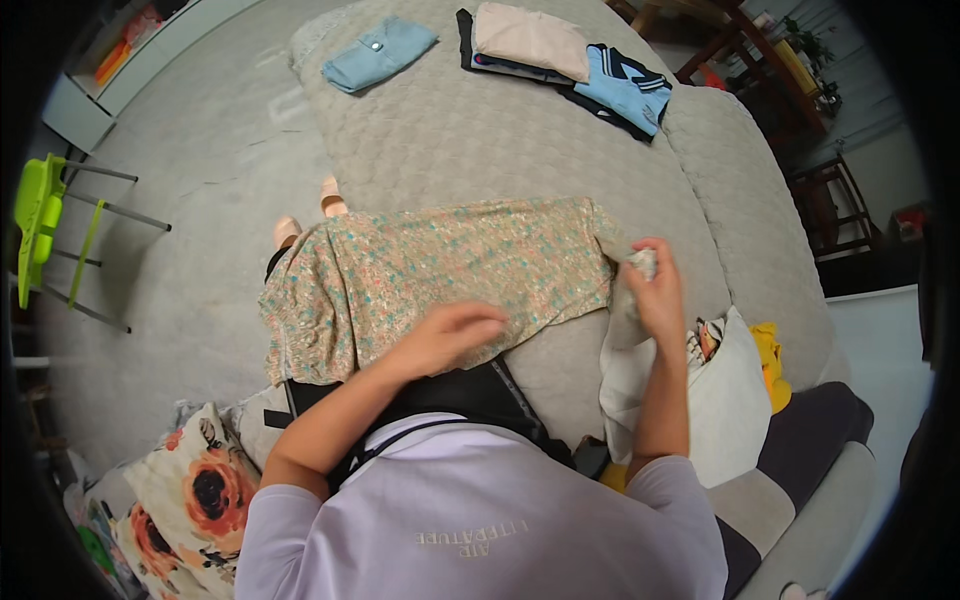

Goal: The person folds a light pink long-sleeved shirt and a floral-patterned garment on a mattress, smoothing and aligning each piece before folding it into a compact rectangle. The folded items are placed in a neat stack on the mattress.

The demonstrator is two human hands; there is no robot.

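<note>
A garment with a small floral print (465, 255) lies spread over my lap and the quilted cover, its gathered elastic edge at the left. My left hand (461, 334), slightly blurred, hovers over the garment's lower middle with fingers loosely bent; no held thing shows in it. Beyond the garment's right end, my right hand (658, 285) pinches a bunched bit of pale patterned fabric between thumb and fingers. A light cloth hangs below that hand.
Folded blue denim (382, 52), a folded pink garment (529, 39) and a light-blue shirt (626, 86) lie on the quilted cover (480, 142). Floral cushion (199, 487) at lower left; white cloth (727, 412) and yellow cloth (769, 360) at right. Green chair (41, 217) stands on the floor.
</note>
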